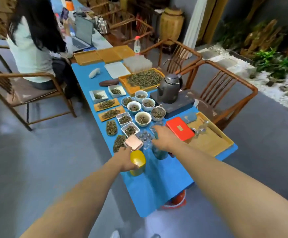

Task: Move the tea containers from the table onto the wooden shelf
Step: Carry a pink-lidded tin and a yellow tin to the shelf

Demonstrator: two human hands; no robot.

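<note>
The left hand [128, 158] wraps the yellow canister [137, 162] at the table's [157, 182] near end; the right hand [163, 137] closes over the dark teal jar [159, 152]; both should lift straight up, clear of the small glasses [145, 137]

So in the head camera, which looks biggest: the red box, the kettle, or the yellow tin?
1. Kettle, though farther away.
2. Red box, close behind; unsure.
3. Yellow tin, partly hidden by the left hand.
</note>
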